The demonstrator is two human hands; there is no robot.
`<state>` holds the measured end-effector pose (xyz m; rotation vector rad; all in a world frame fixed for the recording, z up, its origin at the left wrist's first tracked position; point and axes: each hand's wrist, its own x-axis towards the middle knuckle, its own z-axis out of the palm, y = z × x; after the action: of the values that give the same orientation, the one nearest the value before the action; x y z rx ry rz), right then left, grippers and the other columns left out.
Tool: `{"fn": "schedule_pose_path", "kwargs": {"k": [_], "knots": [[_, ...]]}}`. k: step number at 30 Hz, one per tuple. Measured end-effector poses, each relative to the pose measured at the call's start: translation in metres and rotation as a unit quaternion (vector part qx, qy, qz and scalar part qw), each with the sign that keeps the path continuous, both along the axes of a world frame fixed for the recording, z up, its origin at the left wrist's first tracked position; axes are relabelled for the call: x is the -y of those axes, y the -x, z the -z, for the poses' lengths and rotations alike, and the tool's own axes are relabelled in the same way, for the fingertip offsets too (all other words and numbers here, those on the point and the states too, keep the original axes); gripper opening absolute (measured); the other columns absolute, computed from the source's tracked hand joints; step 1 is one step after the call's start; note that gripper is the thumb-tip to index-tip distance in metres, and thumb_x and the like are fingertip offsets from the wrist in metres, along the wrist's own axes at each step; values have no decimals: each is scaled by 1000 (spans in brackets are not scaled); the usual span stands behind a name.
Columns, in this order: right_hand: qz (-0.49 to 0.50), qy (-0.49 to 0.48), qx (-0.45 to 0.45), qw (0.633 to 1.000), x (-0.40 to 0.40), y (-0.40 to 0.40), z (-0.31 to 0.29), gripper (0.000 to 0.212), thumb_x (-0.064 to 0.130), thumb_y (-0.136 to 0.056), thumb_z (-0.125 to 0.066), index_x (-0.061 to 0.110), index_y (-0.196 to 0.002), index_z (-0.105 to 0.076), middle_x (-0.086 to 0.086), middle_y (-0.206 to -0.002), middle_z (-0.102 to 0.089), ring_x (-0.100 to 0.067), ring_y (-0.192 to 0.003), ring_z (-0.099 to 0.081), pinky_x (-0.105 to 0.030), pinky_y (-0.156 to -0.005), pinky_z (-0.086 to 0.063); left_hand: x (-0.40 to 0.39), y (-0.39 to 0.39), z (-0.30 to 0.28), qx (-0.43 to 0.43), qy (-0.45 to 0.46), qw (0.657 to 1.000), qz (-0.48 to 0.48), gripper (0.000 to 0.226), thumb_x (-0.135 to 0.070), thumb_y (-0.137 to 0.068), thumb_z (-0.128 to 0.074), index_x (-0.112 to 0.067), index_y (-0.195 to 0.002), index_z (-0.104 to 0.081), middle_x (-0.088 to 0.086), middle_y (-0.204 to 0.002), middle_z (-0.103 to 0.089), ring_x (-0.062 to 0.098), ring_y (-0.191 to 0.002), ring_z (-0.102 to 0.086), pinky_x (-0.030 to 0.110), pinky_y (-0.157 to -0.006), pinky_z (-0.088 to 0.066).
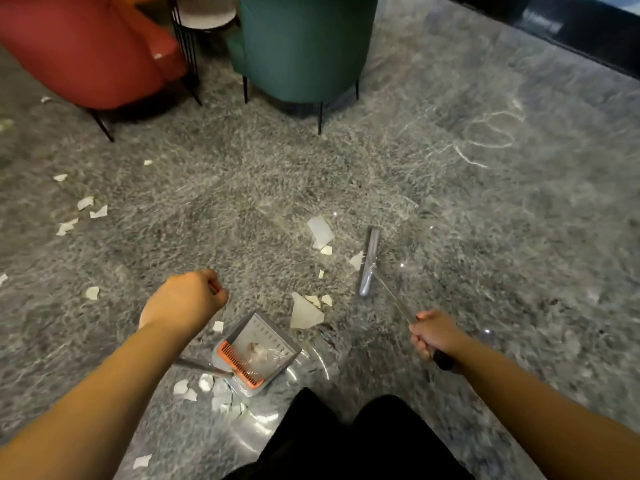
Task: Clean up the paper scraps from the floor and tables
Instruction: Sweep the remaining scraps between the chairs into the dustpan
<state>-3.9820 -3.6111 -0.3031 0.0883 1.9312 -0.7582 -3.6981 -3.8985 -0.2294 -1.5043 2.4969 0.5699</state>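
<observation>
A: Nearest ground first. What is being seen?

B: Dark trousers (349, 441) are being seen at the bottom edge. Just ahead, a grey dustpan (258, 351) is being rested on the grey marbled floor (485, 220), with an orange comb strip (240, 363) along its near edge and a crumpled bit lying inside.

A: Hands?

B: The dustpan's thin handle (201, 367) is being gripped by the left hand (187, 299); the fingers are being kept curled tight into a fist around its upper end. The broom handle (398, 299) is being gripped by the right hand (434, 334), fingers wrapped fully round it, a black grip end showing behind the fist.

A: Broom head?

B: The grey broom head (369, 261) is being held down at the floor, right of the dustpan and beyond it.

A: Scraps?

B: White paper scraps (304, 313) are being found scattered. 1 cluster is lying by the dustpan's near left corner, 1 large piece just beyond its mouth, several more between that and the broom head, 1 touching the bristles. Others are being noted well off to the left.

A: Farther out?

B: A red armchair (86, 53), a small round side table (204, 12) and a teal armchair (301, 46) are being seen standing at the far side, all on thin black legs.
</observation>
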Motion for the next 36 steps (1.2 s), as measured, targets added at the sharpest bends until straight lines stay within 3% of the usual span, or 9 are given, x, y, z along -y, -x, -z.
{"fn": "schedule_pose_path", "kwargs": {"k": [4, 8, 11, 14, 18, 21, 28, 32, 36], "knots": [[-58, -35, -40, 997, 20, 42, 8, 33, 0, -92, -49, -21, -118, -49, -19, -60, -51, -22, -45, -44, -29, -43, -39, 10, 21, 2, 5, 11, 1000, -2, 16, -42, -88, -63, -31, -79, -56, -3, -78, -66, 23, -75, -61, 30, -59, -45], [-54, -51, -22, 997, 40, 90, 18, 36, -3, -92, -48, -5, -128, -46, -16, -58, -50, -20, -41, -44, -26, -39, -35, 9, 38, 3, 22, 15, 1000, 1, 17, -46, -88, -60, -33, -79, -57, -1, -85, -69, 24, -79, -64, 30, -61, -48], [-55, -72, -19, 996, 56, 120, 30, 10, -3, -93, -45, 6, -98, -47, -14, -51, -48, -20, -38, -43, -26, -39, -32, 6, 45, 3, 39, 24, 999, -15, 18, -48, -88, -60, -33, -77, -57, -3, -83, -69, 22, -79, -63, 29, -59, -46], [-92, -91, -35, 991, 68, 141, 41, 26, -5, -92, -41, 6, -69, -42, -12, -47, -42, -16, -32, -38, -20, -37, -27, 2, 45, 5, 52, 18, 998, -35, 18, -48, -87, -60, -33, -77, -58, -6, -82, -69, 21, -80, -64, 31, -63, -52], [-134, -79, -32, 987, 84, 151, 45, 27, -8, -87, -37, 2, -64, -43, -12, -40, -40, -18, -29, -37, -20, -40, -26, -2, 46, 7, 64, 24, 997, -45, 21, -51, -86, -59, -34, -75, -56, -9, -73, -65, 19, -69, -58, 28, -57, -45], [-167, -66, -31, 983, 92, 143, 42, 23, -9, -87, -36, 2, -68, -45, -13, -40, -40, -19, -31, -37, -23, -42, -26, -11, 49, 9, 67, 43, 996, -49, 19, -51, -86, -59, -36, -75, -56, -8, -71, -65, 21, -70, -60, 26, -53, -38], [-228, -78, 56, 969, 97, 84, 40, 25, -2, -93, -35, 12, -113, -36, -11, -50, -43, -17, -36, -36, -22, -39, -28, -31, 35, 12, 56, 39, 996, -63, 21, -50, -85, -59, -39, -70, -49, -13, -65, -58, 18, -65, -56, 26, -54, -38], [-209, -39, 102, 972, 103, 51, 36, 21, -3, -90, -38, 12, -104, -43, -9, -49, -44, -16, -38, -37, -20, -39, -28, -39, 21, 12, 36, 47, 996, -63, 18, -47, -84, -61, -36, -70, -55, -17, -57, -46, 12, -59, -46, 25, -52, -35], [-187, -24, 126, 974, 110, 39, 26, 18, -2, -92, -41, 15, -98, -46, -7, -51, -47, -12, -40, -37, -19, -39, -27, -38, 6, 12, 39, 37, 995, -83, 19, -49, -84, -59, -37, -70, -54, -16, -62, -54, 14, -63, -53, 25, -52, -38]]}}
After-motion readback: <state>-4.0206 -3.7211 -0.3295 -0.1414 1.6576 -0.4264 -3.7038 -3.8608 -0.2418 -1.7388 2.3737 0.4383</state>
